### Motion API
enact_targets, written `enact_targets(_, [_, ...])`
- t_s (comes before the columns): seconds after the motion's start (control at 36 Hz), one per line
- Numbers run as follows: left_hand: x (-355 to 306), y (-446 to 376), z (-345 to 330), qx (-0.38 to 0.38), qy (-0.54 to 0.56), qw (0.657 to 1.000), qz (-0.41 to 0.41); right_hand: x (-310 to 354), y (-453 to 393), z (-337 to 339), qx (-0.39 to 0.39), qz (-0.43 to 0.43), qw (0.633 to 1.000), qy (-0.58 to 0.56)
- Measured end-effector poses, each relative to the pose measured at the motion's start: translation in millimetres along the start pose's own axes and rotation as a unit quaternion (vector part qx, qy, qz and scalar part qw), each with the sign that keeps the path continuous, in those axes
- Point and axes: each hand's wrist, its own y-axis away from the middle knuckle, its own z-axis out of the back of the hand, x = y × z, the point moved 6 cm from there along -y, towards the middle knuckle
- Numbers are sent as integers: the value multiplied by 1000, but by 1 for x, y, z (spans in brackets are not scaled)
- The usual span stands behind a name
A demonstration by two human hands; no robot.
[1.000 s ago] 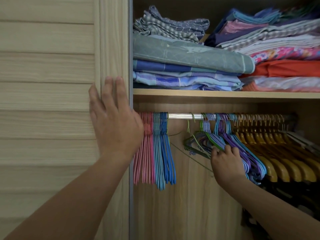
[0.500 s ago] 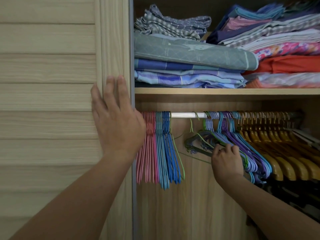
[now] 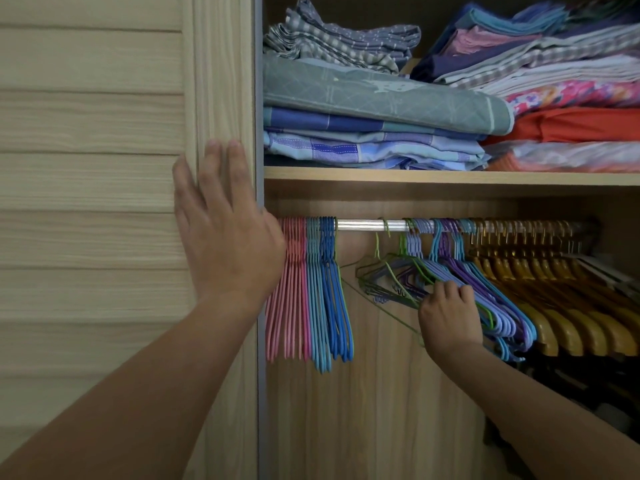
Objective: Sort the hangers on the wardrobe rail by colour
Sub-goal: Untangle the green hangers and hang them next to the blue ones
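Hangers (image 3: pixel 446 271) hang on the rail (image 3: pixel 367 225), pink and blue groups already bunched left. Left hand (image 3: pixel 225 230) presses flat against the door (image 3: pixel 104 168), probably for bracing. Right hand (image 3: pixel 448 315) pinches the mixed hangers, apparently to separate colours.

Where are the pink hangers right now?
Head view: the pink hangers hang at the rail's far left end, between the left hand and the light blue hangers.

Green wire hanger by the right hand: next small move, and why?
Probably lift the green wire hanger off the metal rail and clear of the mixed purple and blue hangers that the right hand grips; it's tangled there, while pink and blue hangers already hang sorted left.
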Motion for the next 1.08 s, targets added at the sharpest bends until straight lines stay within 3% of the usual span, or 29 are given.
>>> enact_targets(0.22, [0, 0, 0, -6, 6, 1000, 3, 7, 1, -3, -30, 18, 999, -19])
enact_targets(0.44, [1, 1, 0, -17, 9, 1000, 1, 3, -5, -6, 7, -9, 1000, 5])
enact_targets(0.58, [0, 1, -1, -23, 12, 1000, -2, 12, 4, -7, 0, -13, 994, -105])
enact_targets(0.64, [0, 1, 0, -24, 12, 1000, -1, 13, 11, 0, -42, -21, 974, -223])
enact_targets(0.72, [0, 0, 0, -26, 13, 1000, 3, 6, 19, 10, -68, -68, 883, -459])
enact_targets(0.78, [0, 4, -1, -26, 10, 1000, 6, -3, 21, 26, -112, -72, 846, -516])
enact_targets(0.83, [1, 10, -3, -24, 7, 1000, 6, -10, 17, 46, -157, -69, 837, -520])
enact_targets(0.94, [2, 15, -6, -19, 3, 1000, 1, -11, -15, 62, -143, -77, 859, -485])
enact_targets(1.08, [1, 14, -10, 1, -10, 1000, -3, 15, -52, 41, -25, -68, 886, -457])
